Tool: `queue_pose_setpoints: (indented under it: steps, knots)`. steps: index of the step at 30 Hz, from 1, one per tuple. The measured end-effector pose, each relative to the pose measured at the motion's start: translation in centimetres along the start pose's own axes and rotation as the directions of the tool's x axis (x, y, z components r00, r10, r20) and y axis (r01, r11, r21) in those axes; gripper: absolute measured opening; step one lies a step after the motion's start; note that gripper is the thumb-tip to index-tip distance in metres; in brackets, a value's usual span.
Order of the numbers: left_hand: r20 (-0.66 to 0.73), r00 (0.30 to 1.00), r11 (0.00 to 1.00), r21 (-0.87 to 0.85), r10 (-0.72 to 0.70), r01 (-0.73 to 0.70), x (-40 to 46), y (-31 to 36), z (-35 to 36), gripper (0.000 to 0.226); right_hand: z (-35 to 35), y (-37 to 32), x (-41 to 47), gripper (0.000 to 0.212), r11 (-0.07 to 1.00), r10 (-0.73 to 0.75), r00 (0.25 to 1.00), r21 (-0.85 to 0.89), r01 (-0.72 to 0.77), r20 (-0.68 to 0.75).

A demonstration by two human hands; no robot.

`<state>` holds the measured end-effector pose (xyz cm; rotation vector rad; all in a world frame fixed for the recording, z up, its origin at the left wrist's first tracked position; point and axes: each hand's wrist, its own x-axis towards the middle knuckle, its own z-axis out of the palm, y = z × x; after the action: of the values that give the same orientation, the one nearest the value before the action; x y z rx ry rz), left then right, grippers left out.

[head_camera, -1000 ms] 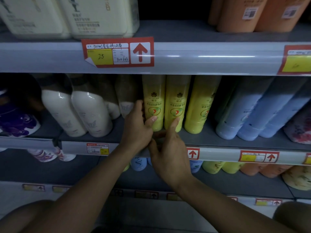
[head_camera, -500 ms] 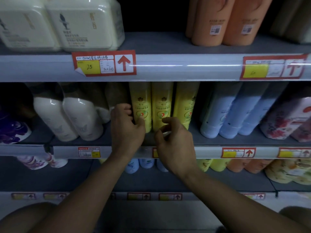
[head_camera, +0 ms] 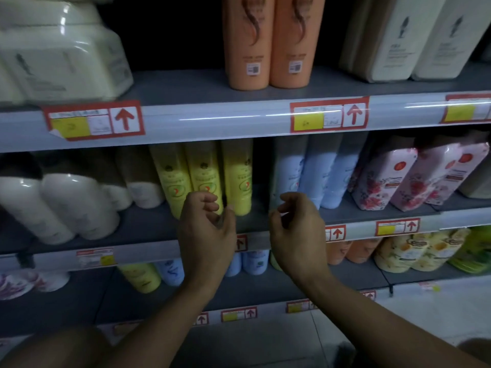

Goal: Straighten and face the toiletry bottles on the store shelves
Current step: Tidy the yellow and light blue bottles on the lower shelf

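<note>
Three yellow bottles (head_camera: 204,176) stand side by side on the middle shelf (head_camera: 148,224), labels facing out. My left hand (head_camera: 207,232) hovers just in front of their bases, fingers loosely curled, holding nothing. My right hand (head_camera: 295,235) hangs in front of the gap between the yellow bottles and the light blue bottles (head_camera: 316,173), fingers also loosely curled and empty. Neither hand touches a bottle.
White bottles (head_camera: 66,205) sit left on the middle shelf, pink floral packs (head_camera: 403,176) right. The top shelf (head_camera: 202,120) carries two orange bottles (head_camera: 268,41) and cream containers. More bottles line the lower shelf (head_camera: 255,288). Red price tags mark the shelf edges.
Both hands have let go of the yellow bottles and pulled back and apart, the right one shifting right. The view has swung up and to the right.
</note>
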<state>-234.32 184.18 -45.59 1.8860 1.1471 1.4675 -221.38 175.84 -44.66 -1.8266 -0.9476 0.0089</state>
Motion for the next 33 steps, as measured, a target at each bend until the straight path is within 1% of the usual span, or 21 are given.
queue_pose_setpoints:
  steps: [2,5,8,11,13,15,18,20,22,25,30,33]
  knots:
    - [-0.021,1.000,1.000,-0.001,0.003,-0.003,-0.3,0.3,1.4,0.031,0.5,0.5,0.8,0.033,0.998,0.040,0.998,0.053,-0.037,-0.052]
    - [-0.051,0.999,1.000,-0.005,-0.010,0.010,-0.3,0.7,3.2,0.037,1.3,0.9,1.9,0.035,0.994,0.081,0.990,0.085,-0.072,-0.112]
    - [-0.097,0.994,0.998,0.023,-0.049,0.051,-0.1,0.9,4.4,0.046,1.5,1.5,2.4,0.032,0.993,0.094,0.980,0.086,-0.080,-0.174]
    - [-0.134,0.988,0.995,0.042,-0.083,0.089,0.4,1.0,5.2,0.051,1.5,2.2,2.5,0.032,0.994,0.075,0.980,0.094,-0.058,-0.187]
    - [-0.150,0.984,0.993,0.056,-0.093,0.102,0.7,0.9,5.7,0.052,1.6,2.6,2.5,0.039,0.995,0.052,0.984,0.094,-0.036,-0.172]
    - [-0.166,0.980,0.991,0.068,-0.105,0.118,0.8,0.8,6.0,0.053,1.6,3.1,2.3,0.054,0.996,0.016,0.991,0.088,-0.004,-0.136]
    - [-0.184,0.976,0.988,0.084,-0.116,0.133,0.6,1.1,6.7,0.059,1.6,3.8,1.6,0.074,0.994,-0.046,0.998,0.096,0.050,-0.052]
    - [-0.199,0.972,0.986,0.083,-0.128,0.147,0.4,1.3,7.0,0.059,1.7,4.3,1.3,0.083,0.992,-0.062,0.998,0.112,0.059,0.020]
    - [-0.206,0.967,0.981,0.087,-0.151,0.171,0.4,1.4,7.2,0.055,1.9,4.6,1.1,0.088,0.992,-0.056,0.995,0.120,0.046,0.082]
    - [-0.214,0.954,0.966,0.100,-0.211,0.237,0.8,1.5,7.8,0.050,2.3,4.4,0.6,0.095,0.992,-0.036,0.991,0.122,0.020,0.130]
    - [-0.255,0.938,0.956,0.114,-0.233,0.269,2.2,0.9,8.5,0.051,2.9,4.3,0.0,0.100,0.993,-0.006,0.992,0.118,-0.010,0.128]
    - [-0.274,0.937,0.966,0.082,-0.215,0.245,2.2,0.4,8.5,0.049,2.9,3.9,0.0,0.100,0.992,0.006,0.991,0.125,-0.023,0.133]
